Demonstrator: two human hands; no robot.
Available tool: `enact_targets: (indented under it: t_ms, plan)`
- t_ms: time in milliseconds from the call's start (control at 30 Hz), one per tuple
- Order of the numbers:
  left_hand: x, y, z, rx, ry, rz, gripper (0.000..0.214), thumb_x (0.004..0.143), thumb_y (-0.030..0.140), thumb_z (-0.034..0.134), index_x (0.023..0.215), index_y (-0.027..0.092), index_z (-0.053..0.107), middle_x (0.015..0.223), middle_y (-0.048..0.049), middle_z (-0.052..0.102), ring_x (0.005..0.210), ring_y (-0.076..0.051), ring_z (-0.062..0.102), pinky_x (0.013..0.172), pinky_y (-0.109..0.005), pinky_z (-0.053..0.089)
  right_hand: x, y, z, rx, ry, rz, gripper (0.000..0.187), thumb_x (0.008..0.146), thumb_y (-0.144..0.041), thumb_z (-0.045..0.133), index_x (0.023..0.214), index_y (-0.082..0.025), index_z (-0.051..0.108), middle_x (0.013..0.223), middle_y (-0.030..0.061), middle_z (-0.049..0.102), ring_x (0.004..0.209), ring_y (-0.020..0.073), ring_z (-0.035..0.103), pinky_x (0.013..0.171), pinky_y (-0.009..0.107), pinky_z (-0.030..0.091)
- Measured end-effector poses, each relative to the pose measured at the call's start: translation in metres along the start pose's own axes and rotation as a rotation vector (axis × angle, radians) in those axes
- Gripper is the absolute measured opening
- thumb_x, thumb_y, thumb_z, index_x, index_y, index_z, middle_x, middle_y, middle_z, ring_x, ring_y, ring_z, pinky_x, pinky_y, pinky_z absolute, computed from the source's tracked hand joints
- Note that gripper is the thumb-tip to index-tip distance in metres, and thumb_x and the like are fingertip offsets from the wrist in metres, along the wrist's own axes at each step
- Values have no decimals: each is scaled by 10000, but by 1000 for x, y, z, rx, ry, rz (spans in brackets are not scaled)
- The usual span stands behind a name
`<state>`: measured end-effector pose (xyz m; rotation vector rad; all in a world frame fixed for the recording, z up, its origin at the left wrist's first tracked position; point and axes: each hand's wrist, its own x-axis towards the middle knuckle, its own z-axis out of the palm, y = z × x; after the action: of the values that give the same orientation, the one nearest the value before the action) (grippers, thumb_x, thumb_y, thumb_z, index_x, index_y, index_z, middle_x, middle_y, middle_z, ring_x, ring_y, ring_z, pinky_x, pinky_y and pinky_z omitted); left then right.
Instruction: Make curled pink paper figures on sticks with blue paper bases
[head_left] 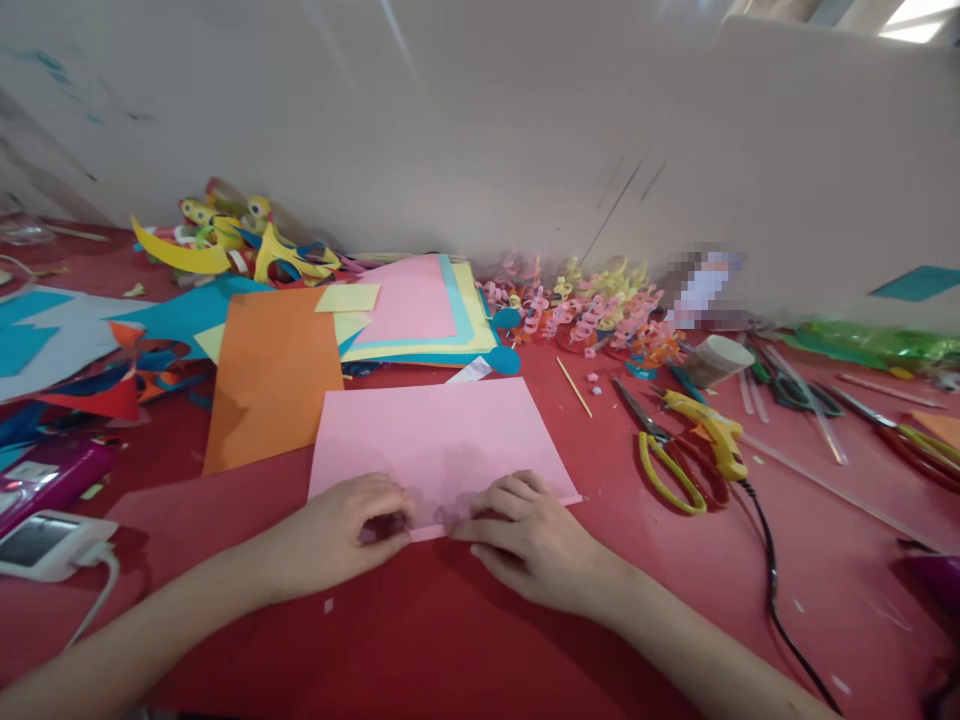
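Observation:
A sheet of pink paper (435, 430) lies flat on the red table in front of me, with a narrow strip along its near edge turned up. My left hand (356, 525) pinches that near edge left of its middle, thumb below and fingers curled above. At the same edge, a little to the right, my right hand (517, 530) presses down with bent fingers on the paper. Both hands' fingertips partly cover the folded strip. An orange sheet (274, 375) rests just beyond the pink one on the left.
Scissors (664, 450) and a yellow glue gun (709, 430) with a black cord lie to the right. Stacked coloured sheets (409, 300) and curled paper pieces (577, 305) sit by the wall. On the left are paper scraps (127, 385) and a white device (52, 545) with a cable.

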<state>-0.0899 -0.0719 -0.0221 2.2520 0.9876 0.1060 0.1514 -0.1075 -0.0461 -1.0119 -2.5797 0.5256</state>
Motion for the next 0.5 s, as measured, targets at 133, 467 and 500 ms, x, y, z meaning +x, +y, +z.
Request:
enact_targets:
  t_ms: [133, 467, 500]
  plan:
    - [-5, -1, -1, -31, 3, -66, 97, 828, 247, 474, 775, 198, 540, 756, 3, 533, 680, -132, 509, 623, -229, 399, 3, -4, 2, -59, -28, -9, 324, 896, -393, 463, 1200, -310, 540, 1103, 42, 588, 971, 205, 478, 847, 384, 313]
    - [-8, -1, -2, -51, 1, -97, 120, 832, 295, 479, 790, 198, 536, 751, -2, 540, 669, -138, 507, 603, -231, 386, 16, -13, 10, -81, -47, -30, 291, 902, -369, 459, 1172, -329, 559, 1040, 34, 594, 946, 201, 470, 835, 377, 305]
    - [-9, -1, -4, -47, -3, -103, 127, 833, 303, 480, 790, 197, 535, 747, -1, 539, 666, -138, 504, 601, -230, 383, 16, -13, 11, -88, -47, -27, 279, 905, -354, 455, 1159, -332, 568, 1024, 32, 596, 939, 201, 469, 832, 377, 305]
